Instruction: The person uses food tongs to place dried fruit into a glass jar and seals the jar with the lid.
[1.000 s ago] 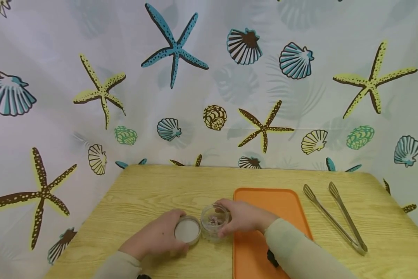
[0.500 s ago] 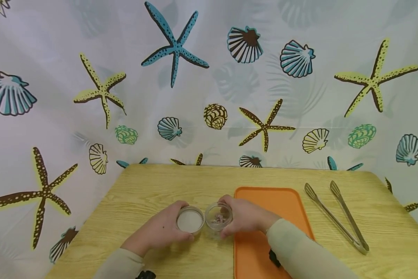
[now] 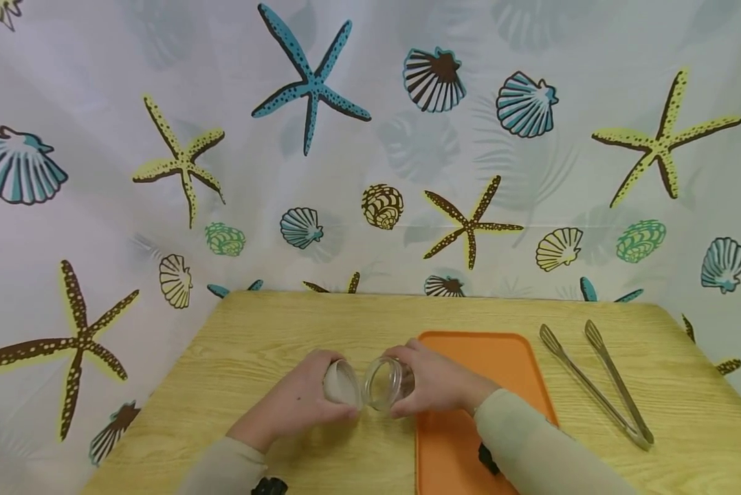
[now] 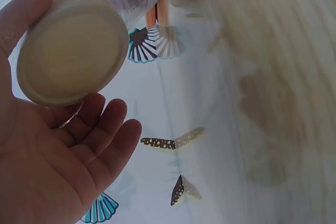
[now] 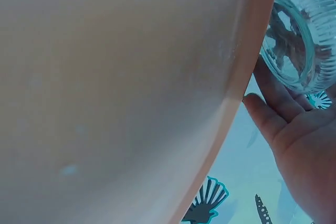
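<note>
A round pale lid stands tilted on edge near the middle of the table, gripped at its rim by my left hand. The thumb and fingers curl round it; in the left wrist view the flat outside of the lid shows. Just right of it my right hand holds a clear ribbed jar, tipped with its mouth toward the lid. Several pinkish-brown pieces lie inside the jar, seen through its base. Lid and jar rim are very close; I cannot tell if they touch.
An orange tray lies under my right forearm. Open metal tongs rest on the wooden table to its right. A curtain printed with shells and starfish hangs behind and at both sides.
The jar has tipped leftward and the lid rightward, so they face each other. Both first shifted slightly right. The tray and tongs have stayed in place.
</note>
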`<state>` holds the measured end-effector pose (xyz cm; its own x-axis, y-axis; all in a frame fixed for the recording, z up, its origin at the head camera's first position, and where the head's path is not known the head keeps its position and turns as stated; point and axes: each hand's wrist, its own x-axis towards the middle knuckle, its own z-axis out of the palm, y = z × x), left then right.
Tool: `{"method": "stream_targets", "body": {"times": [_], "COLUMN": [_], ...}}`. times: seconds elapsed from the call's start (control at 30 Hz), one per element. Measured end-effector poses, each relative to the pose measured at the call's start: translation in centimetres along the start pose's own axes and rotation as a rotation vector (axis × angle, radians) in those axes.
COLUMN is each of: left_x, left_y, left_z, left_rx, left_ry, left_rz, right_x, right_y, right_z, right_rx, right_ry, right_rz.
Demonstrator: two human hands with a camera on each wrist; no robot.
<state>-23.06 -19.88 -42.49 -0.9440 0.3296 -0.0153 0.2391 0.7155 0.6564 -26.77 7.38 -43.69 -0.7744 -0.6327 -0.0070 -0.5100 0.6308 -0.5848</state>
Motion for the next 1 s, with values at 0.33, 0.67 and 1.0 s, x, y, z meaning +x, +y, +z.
{"method": "stream_targets", "body": {"times": [0.33,0.67,1.0], "left_x": [1.1,2.1,2.9], "left_y": [1.4,2.5,2.7], "left_z": [0.9,1.9,2.6], "left_rx": [-0.093,0.002,-0.014], "left_ry": [-0.044,-0.023,-0.091], "left_rz": [0.012,0.000,-0.077], "right_x": [0.2,0.4,0.5], "right_y": [-0.3,-0.8,-0.9], "right_z": [0.3,-0.2,-0.3], "right_rx": [-0.003,0.017,0.036], "right_ry": [-0.002,-0.061,-0.073], "right_rz": [-0.009,0.011,-0.006]}}
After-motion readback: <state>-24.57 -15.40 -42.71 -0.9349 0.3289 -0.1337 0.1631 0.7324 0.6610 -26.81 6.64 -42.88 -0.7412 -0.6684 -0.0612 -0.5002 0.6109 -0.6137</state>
